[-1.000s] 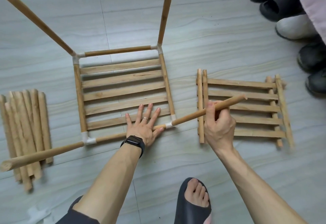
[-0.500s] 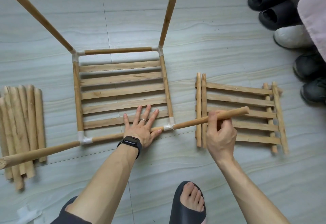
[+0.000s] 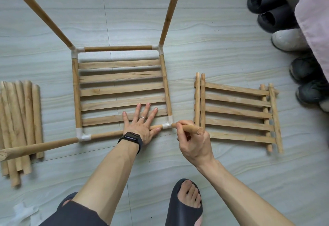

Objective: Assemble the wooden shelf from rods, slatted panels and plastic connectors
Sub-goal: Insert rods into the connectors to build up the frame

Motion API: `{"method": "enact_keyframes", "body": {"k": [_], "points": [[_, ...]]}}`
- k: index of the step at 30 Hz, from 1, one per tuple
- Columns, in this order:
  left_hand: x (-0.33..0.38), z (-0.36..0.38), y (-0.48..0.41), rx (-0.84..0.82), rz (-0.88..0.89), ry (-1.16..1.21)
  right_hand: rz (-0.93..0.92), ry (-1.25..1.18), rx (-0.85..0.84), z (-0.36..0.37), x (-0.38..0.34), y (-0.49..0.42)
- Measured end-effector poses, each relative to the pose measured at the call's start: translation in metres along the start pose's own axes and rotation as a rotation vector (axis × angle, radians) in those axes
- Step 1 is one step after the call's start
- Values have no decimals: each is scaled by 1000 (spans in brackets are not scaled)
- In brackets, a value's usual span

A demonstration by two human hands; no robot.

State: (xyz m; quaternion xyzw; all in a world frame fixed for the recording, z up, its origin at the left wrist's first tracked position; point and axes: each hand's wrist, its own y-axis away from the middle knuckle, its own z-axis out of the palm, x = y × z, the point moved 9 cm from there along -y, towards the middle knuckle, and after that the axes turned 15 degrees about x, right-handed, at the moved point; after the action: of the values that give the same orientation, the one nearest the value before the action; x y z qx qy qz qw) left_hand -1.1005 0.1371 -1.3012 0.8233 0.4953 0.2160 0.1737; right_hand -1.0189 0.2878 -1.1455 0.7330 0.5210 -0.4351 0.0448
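A slatted panel [image 3: 121,90] lies on the floor, framed by rods joined with white plastic connectors. Upright rods rise from the far left corner [image 3: 35,10], the far right corner [image 3: 170,14] and the near left corner [image 3: 41,146]. My left hand [image 3: 142,126] presses flat on the near frame rod and lowest slat. My right hand [image 3: 194,144] grips a rod [image 3: 191,128] whose far end sits in the near right connector [image 3: 167,125]; its free end points up toward me.
A bundle of loose rods [image 3: 19,124] lies at the left. More slatted panels [image 3: 236,112] are stacked at the right. Several shoes [image 3: 277,17] line the right edge under a pink cloth. My slippered foot [image 3: 185,202] is at the bottom; white connectors [image 3: 23,211] lie bottom left.
My right hand has swung the rod up from a low slant over the right panels until it points toward me, its end staying in the connector. The left hand stayed pressed on the frame.
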Motion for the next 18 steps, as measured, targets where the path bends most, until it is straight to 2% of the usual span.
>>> {"method": "enact_keyframes", "body": {"k": [12,15,18], "points": [[6,-7,7,-40,-12,-51,-17,36,-40,-1,-8,-4],[7,-11,7,-82,-16,-59,48,84,-81,1,-5,-4],[5,-27,3,-96,29,-38,244,155,-167,0,8,-5]]}}
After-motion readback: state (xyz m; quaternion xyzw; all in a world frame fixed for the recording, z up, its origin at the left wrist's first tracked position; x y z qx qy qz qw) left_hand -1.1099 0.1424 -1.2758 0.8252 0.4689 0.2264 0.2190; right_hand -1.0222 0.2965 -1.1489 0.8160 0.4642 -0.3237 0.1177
